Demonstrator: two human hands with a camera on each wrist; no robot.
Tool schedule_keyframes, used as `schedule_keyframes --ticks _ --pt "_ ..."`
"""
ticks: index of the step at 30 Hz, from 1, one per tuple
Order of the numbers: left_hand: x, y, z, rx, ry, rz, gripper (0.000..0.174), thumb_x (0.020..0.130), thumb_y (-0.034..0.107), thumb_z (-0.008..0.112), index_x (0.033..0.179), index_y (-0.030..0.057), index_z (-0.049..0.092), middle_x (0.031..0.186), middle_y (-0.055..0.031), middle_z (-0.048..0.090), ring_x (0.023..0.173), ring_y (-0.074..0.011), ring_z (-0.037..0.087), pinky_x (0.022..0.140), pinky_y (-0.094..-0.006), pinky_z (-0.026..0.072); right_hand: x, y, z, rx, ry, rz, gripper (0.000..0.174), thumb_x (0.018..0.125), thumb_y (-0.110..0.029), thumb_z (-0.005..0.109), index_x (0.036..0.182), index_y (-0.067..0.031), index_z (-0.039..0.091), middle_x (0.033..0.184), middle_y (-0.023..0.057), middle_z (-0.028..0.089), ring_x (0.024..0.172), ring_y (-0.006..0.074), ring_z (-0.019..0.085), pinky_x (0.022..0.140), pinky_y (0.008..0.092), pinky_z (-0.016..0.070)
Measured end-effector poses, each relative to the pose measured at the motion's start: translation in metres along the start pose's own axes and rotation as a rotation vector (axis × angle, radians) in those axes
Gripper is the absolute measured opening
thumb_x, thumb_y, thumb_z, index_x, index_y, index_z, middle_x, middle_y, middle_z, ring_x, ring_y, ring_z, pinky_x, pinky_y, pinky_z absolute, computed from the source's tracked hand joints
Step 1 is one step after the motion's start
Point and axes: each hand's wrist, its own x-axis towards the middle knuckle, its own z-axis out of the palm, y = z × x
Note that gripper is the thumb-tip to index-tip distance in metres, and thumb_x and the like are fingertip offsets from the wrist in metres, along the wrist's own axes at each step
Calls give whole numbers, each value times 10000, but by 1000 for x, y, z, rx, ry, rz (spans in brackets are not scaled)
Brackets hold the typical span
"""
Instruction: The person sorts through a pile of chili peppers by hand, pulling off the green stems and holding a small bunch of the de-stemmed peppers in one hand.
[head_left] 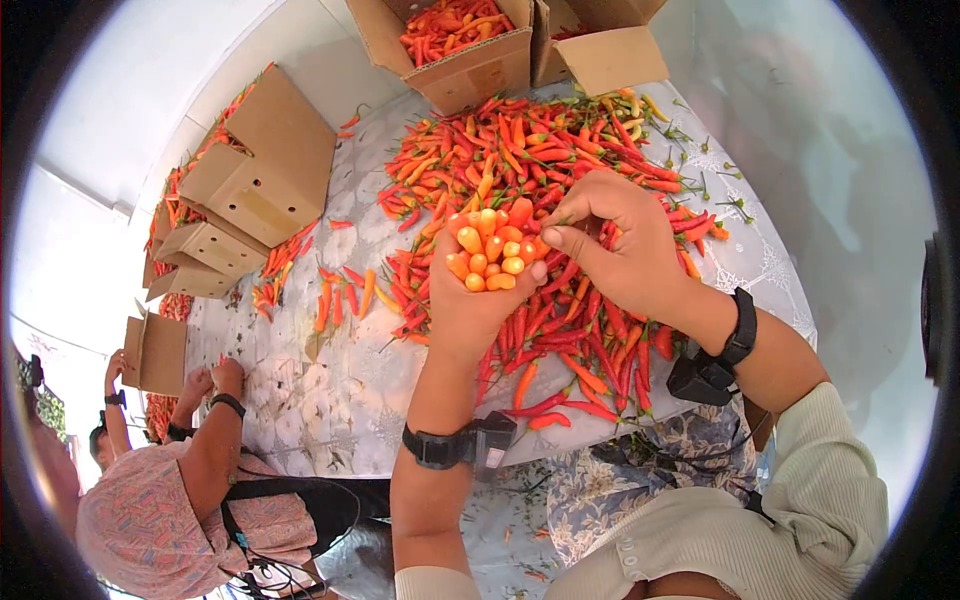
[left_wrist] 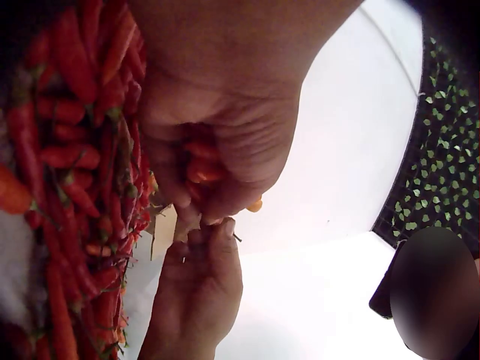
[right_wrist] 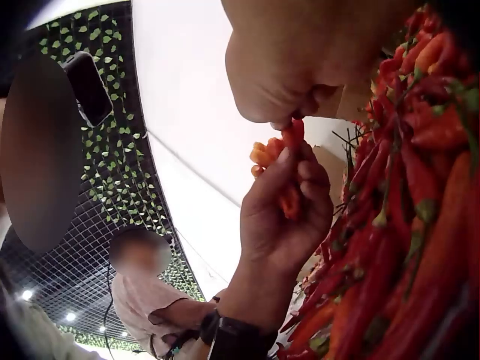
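Observation:
My left hand point(head_left: 478, 300) grips a bunch of chili peppers point(head_left: 493, 250), orange and red, with their rounded ends facing up in the head view. At the right side of that bunch, my right hand point(head_left: 625, 240) pinches a chili pepper between thumb and finger. A thin green stem point(left_wrist: 238, 238) sticks out by the right hand's fingertips in the left wrist view. The right wrist view has a red chili pepper point(right_wrist: 293, 133) between the two hands. Under both hands spreads a large pile of red and orange chili peppers point(head_left: 600, 340), many with green stems.
Cardboard boxes of chili peppers stand at the back point(head_left: 480, 75) and left point(head_left: 275, 160) of the patterned tablecloth point(head_left: 330, 400). Loose stems point(head_left: 738, 205) lie at the right edge. Another person point(head_left: 190, 500) works at the left, beside a smaller cardboard box point(head_left: 158, 352).

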Motion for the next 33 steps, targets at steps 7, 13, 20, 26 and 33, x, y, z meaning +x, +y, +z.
schedule_keyframes --ticks 7,13,20,26,33 --pt "0 1 2 -33 -13 6 510 686 -84 715 1106 -19 435 1149 -148 583 929 -136 612 799 -260 522 0 1 -1 -138 29 -191 92 705 -24 702 749 -29 621 717 79 568 653 222 568 573 318 448" --pt "1 0 1 -47 -10 11 514 686 -88 710 1110 -23 428 1148 -148 584 919 -138 617 775 -260 532 1 2 -1 -295 94 -394 114 679 -21 704 759 -46 626 735 80 580 664 242 581 565 338 460" --pt "-1 4 2 -72 -12 -15 532 688 -64 728 1130 -26 435 1122 -128 592 903 -143 626 754 -259 539 1 4 -1 66 -14 12 79 802 -87 662 832 -41 604 773 40 612 699 153 595 604 292 467" --pt "0 3 0 -142 -21 5 612 656 27 802 1159 -32 459 1067 -119 613 900 -168 642 748 -271 546 10 3 -16 679 -214 557 188 927 -241 565 959 -56 558 877 41 641 744 98 595 657 253 480" --pt "-1 -1 -4 -223 41 32 562 695 -62 732 1158 55 437 961 -62 616 774 -178 650 598 -275 546 24 18 -32 503 432 558 295 865 -249 641 1065 -52 550 847 31 617 737 104 591 604 223 440"
